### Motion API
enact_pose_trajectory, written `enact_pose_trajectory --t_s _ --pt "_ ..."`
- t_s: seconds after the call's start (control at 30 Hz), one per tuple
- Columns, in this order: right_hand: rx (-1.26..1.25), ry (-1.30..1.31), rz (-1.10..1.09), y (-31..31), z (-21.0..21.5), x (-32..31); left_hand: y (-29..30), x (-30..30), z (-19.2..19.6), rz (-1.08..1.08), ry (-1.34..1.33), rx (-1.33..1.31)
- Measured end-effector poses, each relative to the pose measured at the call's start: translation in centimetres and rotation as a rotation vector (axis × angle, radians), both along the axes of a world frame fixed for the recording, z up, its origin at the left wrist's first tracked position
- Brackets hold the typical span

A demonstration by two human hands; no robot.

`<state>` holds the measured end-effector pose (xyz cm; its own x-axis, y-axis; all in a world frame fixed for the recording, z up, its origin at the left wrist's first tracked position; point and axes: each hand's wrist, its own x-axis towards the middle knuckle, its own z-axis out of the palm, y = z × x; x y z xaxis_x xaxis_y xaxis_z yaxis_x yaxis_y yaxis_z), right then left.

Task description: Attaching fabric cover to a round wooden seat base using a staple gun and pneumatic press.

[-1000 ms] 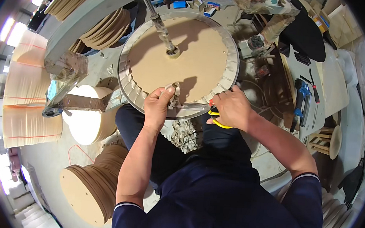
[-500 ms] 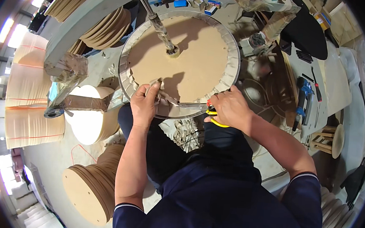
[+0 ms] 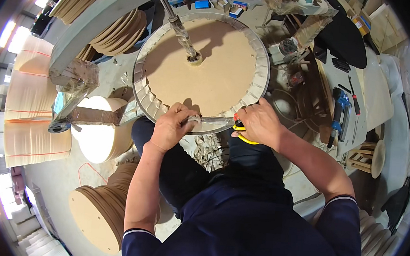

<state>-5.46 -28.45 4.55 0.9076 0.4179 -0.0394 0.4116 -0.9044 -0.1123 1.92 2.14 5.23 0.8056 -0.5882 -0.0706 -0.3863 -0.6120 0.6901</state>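
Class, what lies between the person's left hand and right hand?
In the head view, the scissor blades lie there, pointing from the right hand toward crumpled fabric at the left hand.

Bright light pours across the round board (image 3: 222, 84), and there are the shadows, dark and well defined, around the metal shaft (image 3: 173, 18)! Hard glare far left: windows (image 3: 18, 41) burning white with purple fringes, the pale cylinder (image 3: 92, 139) blown out too. Edges bow toward a black rim; the hands (image 3: 261, 126) look reasonably sharp.
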Motion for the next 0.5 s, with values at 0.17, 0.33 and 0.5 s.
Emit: enact_pose_trajectory --t_s 0.17,0.33,0.5 --pt "-0.003 -0.02 0.016 0.2 0.2 -0.2 0.5 0.2 -1.0 0.014 -0.122 -0.077" --pt "-0.016 -0.054 0.014 1.7 0.2 0.3 0.7 0.4 -1.8 0.072 0.008 -0.141" --pt "-0.052 0.053 0.019 2.8 -0.4 1.2 0.8 0.4 -3.2 0.093 -0.027 -0.216"
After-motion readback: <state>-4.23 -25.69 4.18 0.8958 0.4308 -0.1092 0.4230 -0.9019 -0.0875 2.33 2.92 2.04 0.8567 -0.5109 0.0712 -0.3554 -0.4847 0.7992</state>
